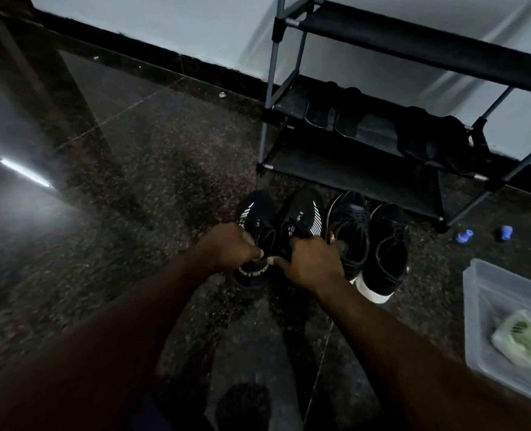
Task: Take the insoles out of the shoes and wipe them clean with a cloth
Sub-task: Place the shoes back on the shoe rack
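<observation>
Two pairs of black shoes stand on the dark floor in front of a shoe rack. My left hand [231,245] grips the collar of the left striped shoe [256,217]. My right hand [309,262] grips the collar of the right striped shoe [304,213] beside it. The second pair, black lace-up shoes with white soles [382,253], stands just right of my right hand. Dark insoles [335,119] lie on the rack's lower shelf. Whether the striped shoes hold insoles is hidden by my hands.
A black shoe rack [366,169] with metal poles stands against the white wall. A dark cloth [429,141] lies on its lower shelf. A clear plastic tub [482,293] with a greenish packet [522,340] sits at the right. Two small blue objects [464,236] lie near the rack.
</observation>
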### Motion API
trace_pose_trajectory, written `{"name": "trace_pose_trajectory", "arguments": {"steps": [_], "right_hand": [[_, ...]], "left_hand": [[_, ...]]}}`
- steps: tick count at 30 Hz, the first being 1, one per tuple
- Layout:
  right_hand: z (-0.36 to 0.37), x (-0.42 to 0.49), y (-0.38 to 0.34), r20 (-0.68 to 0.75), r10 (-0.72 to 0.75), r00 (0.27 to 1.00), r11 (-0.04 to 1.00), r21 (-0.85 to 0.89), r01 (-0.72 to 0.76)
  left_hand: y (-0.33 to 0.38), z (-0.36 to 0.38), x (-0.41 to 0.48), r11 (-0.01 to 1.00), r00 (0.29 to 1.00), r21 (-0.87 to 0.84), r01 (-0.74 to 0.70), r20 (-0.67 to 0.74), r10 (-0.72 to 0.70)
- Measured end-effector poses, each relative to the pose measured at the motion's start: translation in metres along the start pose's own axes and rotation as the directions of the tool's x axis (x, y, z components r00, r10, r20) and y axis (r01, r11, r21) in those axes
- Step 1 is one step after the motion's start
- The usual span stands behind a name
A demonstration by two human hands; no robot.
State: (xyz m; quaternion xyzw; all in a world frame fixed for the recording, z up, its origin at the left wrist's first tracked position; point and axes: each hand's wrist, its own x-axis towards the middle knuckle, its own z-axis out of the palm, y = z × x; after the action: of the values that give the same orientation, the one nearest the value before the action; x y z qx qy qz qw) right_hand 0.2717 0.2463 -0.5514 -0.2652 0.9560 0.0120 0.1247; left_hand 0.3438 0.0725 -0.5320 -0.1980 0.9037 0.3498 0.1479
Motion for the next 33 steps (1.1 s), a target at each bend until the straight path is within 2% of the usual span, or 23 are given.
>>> {"name": "trace_pose_trajectory", "arguments": {"steps": [2,3,4,6,7,9,11,12,16,19,26,27,30,32,33], "right_hand": [[0.001,-0.023,-0.002,0.037,0.026,0.999,0.999,-0.02,-0.025],[0.001,-0.031,-0.002,0.055,0.041,0.998,0.999,-0.016,-0.04],[0.0,-0.037,-0.003,0.062,0.056,0.996,0.998,-0.003,-0.056],[-0.002,-0.042,-0.007,0.012,0.068,0.998,0.997,0.032,-0.068],[-0.002,-0.04,-0.009,-0.033,0.045,0.998,0.997,0.061,-0.042],[0.002,-0.031,-0.015,-0.121,-0.06,0.991,0.985,0.151,0.078],[0.007,-0.018,-0.023,-0.135,-0.165,0.977,0.955,0.225,0.192],[0.009,-0.01,-0.027,-0.119,-0.195,0.973,0.948,0.231,0.219],[0.017,0.016,-0.042,-0.004,-0.216,0.976,0.959,0.186,0.213],[0.019,0.022,-0.043,-0.012,-0.243,0.97,0.96,0.144,0.242],[0.032,0.014,-0.026,-0.121,-0.234,0.965,0.918,0.3,0.26],[0.034,0.014,-0.025,-0.138,-0.223,0.965,0.914,0.313,0.256],[0.039,0.013,-0.025,-0.167,-0.209,0.964,0.908,0.332,0.255],[0.04,0.013,-0.024,-0.166,-0.219,0.962,0.901,0.343,0.264],[0.04,0.013,-0.023,-0.155,-0.223,0.963,0.902,0.341,0.264]], "left_hand": [[-0.008,-0.001,-0.009,0.995,0.993,-0.095,-0.007,0.116,0.018],[-0.012,0.0,-0.009,0.998,0.997,-0.046,-0.04,0.07,0.043],[-0.019,0.002,-0.007,0.998,0.998,0.025,-0.05,-0.036,0.051],[-0.031,0.003,-0.001,0.994,0.958,0.103,-0.026,-0.28,0.054],[-0.037,0.004,0.002,0.992,0.945,0.122,-0.015,-0.323,0.054],[-0.047,0.008,0.005,0.972,0.978,0.233,-0.014,-0.201,0.063],[-0.052,0.014,0.002,0.952,0.993,0.305,-0.038,-0.092,0.069],[-0.051,0.017,-0.001,0.947,0.993,0.318,-0.053,-0.083,0.083],[-0.046,0.021,-0.004,0.962,0.967,0.238,-0.135,-0.179,0.179],[-0.036,0.018,-0.007,0.972,0.96,0.176,-0.157,-0.205,0.192],[-0.027,0.021,-0.007,0.939,0.963,0.234,-0.253,-0.031,0.267],[-0.025,0.023,-0.006,0.943,0.962,0.21,-0.259,-0.03,0.271],[-0.023,0.031,-0.004,0.971,0.97,-0.037,-0.237,0.047,0.239],[-0.024,0.033,-0.005,0.974,0.969,-0.025,-0.227,0.093,0.228],[-0.023,0.034,-0.005,0.974,0.973,0.045,-0.224,0.058,0.221]]}}
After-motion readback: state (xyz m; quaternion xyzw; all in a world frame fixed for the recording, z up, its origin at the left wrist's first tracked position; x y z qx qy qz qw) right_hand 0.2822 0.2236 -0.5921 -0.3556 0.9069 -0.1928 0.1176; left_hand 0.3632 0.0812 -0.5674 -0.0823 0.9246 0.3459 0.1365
